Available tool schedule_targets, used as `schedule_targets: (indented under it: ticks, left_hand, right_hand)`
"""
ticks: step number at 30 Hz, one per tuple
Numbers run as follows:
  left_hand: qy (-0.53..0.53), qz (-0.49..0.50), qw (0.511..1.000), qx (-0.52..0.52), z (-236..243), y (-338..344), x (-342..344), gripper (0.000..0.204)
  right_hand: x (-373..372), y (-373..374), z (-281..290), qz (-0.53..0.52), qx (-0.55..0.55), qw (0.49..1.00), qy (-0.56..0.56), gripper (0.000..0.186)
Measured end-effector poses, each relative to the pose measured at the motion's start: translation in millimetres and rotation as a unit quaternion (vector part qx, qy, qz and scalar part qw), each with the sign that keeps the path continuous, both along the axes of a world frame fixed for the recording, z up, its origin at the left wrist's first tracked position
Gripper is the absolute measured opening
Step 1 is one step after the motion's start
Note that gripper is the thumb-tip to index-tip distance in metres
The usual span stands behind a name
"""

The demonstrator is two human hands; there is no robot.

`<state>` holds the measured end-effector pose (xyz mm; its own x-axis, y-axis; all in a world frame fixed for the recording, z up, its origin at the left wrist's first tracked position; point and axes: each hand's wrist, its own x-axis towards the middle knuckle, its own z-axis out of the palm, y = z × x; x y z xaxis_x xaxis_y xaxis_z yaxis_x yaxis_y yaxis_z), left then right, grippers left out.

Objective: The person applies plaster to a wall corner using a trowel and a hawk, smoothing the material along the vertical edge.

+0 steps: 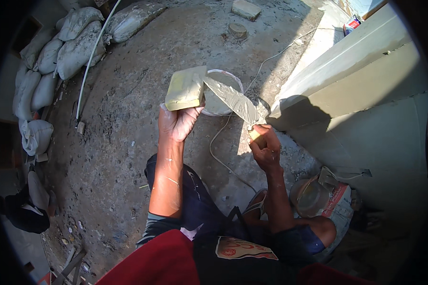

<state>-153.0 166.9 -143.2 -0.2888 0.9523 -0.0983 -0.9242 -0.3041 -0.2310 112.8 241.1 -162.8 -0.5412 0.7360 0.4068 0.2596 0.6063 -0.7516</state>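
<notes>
My left hand (180,121), dusted white, is closed around the underside of a yellow plastering float (186,88). The float is a thick rectangular block with pale plaster on its upper face; its grip is hidden. My right hand (266,147) grips the handle of a trowel (233,100), its long blade coated in wet grey plaster. The blade's far end meets or overlaps the right edge of the float. Below them stands a round white-rimmed bucket (241,81), partly hidden by both tools, with a grey mix in it.
Stacked white sacks (81,50) and a pale pipe (91,57) lie at left. A cable (214,149) snakes over the rough floor past the bucket. A partly plastered wall (361,95) rises at right. Near my right knee sits another bucket (309,197) beside a printed bag (337,199).
</notes>
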Motion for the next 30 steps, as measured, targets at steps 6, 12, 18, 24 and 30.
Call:
schedule_targets:
  ticks: [6,12,18,24,30]
  left_hand:
    - [0.066,-0.046,0.997,-0.017,-6,3,11,0.048]
    - [0.199,-0.089,0.974,0.058,-12,2,34,0.046]
    - [0.100,-0.026,0.994,0.022,-22,-5,17,0.057]
    - [0.216,-0.026,0.976,0.016,-5,7,30,0.047]
    - [0.314,-0.002,0.949,-0.037,11,28,62,0.044]
  right_hand:
    - [18,21,69,0.070,-0.031,0.997,0.000,0.037]
    - [-9,35,123,0.291,-0.536,0.786,0.099,0.042]
    - [41,55,127,0.300,-0.655,0.691,-0.055,0.041]
    - [122,52,148,0.163,-0.503,0.841,-0.115,0.032]
    - [135,21,181,0.044,-0.065,0.964,-0.255,0.035]
